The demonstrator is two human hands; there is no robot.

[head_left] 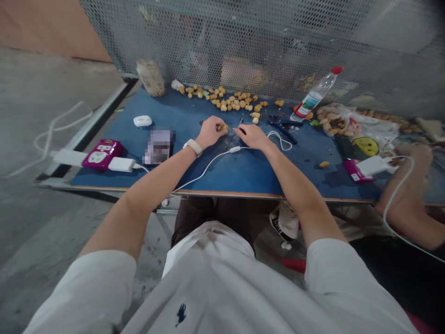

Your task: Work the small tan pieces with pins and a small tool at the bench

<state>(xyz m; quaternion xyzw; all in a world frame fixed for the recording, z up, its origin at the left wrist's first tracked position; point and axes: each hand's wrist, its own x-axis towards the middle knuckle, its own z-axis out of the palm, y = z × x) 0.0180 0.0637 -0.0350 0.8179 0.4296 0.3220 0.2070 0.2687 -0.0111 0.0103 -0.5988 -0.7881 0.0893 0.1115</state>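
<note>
On the blue table (306,174), from the left, I see one purple plug box (102,154), one white case (142,121) and one phone (160,144). Next, the left hand (211,131) pinches one brown lump (222,127). Behind lies a yellow-brown pile (236,101), too many to count. Near but apart, the right hand (253,136) pinches one thin thing (234,129), too small to name. Then one bottle (311,103) and a second purple box (352,169).

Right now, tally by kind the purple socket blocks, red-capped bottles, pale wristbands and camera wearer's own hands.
Purple socket blocks: 2
Red-capped bottle: 1
Pale wristband: 1
Wearer's left hand and right hand: 2
Total: 6
</note>
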